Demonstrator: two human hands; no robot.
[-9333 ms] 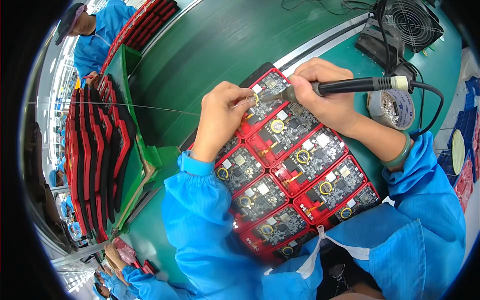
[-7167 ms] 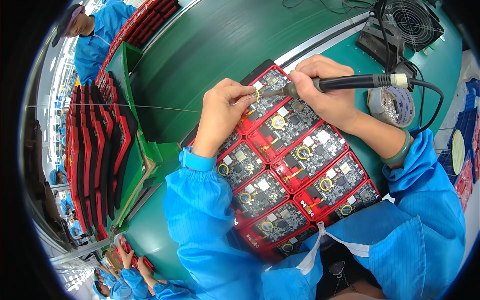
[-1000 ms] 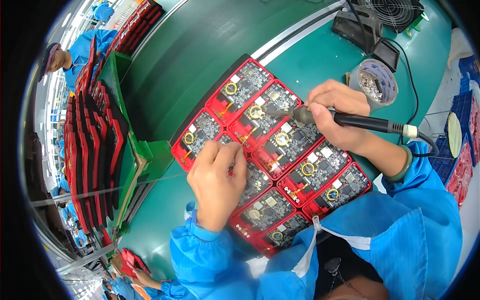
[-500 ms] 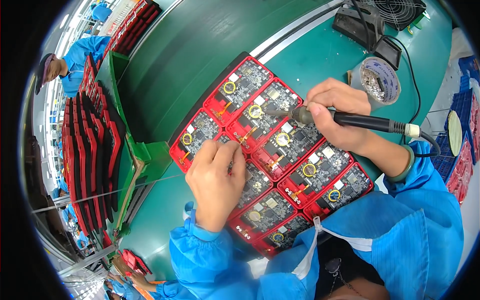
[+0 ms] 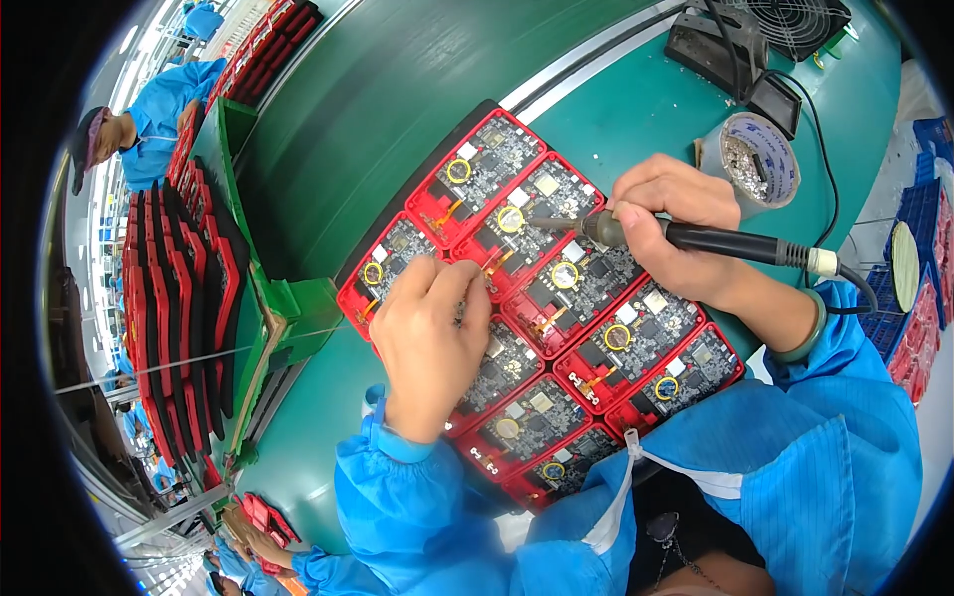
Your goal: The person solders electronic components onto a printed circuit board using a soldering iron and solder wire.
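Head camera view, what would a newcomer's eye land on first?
The red-framed circuit boards, laid in a block at the centre, catch the eye first. Next comes the soldering iron in the right hand, pointing left across them. Far left, red-and-black trays stand in a row.

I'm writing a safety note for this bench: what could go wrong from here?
The soldering iron in the right hand, its tip close to a yellow ring, might scorch nearby parts if it slips. The left hand, low over the circuit boards, could brush components. A knock to the white roll might spill its scraps.
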